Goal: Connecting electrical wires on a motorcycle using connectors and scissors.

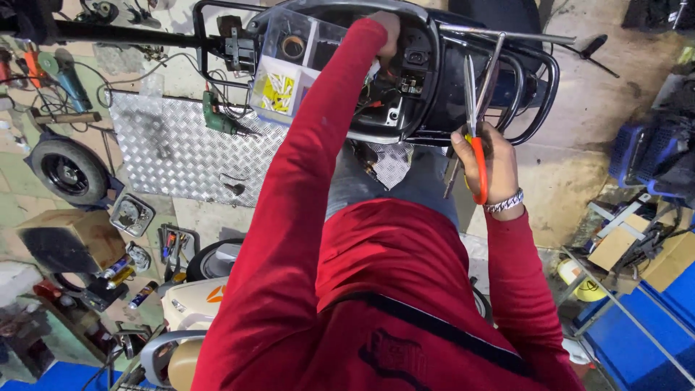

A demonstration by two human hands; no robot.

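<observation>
Looking down from the head camera, a red-sleeved torso fills the lower middle, and both arms are stretched toward the black rear body of a scooter (pixel 427 87) lying across the top of the view. The left hand (pixel 386 32) is pushed into the opened shell among the wiring (pixel 376 90); its fingers are hidden behind the sleeve and the plastic, so it cannot be told whether anything is gripped or the hand is merely resting there. The right hand (pixel 491 161), with a metal bracelet (pixel 504 203) at the wrist, is closed around the orange handle of a pair of scissors (pixel 474 116), whose long blades are pointed up and cross the chrome rear rack (pixel 507 65) just beside the shell. A second slim metal tool (pixel 451 176) is seen sticking down out of the same fist. A clear compartment box with yellow parts (pixel 279 90) is perched at the left end of the shell, near the left forearm. On the floor beyond, a checker-plate metal sheet (pixel 170 148) is laid, with a green drill (pixel 217 119) at its top edge and a small wheel (pixel 66 171) well apart to the left.
</observation>
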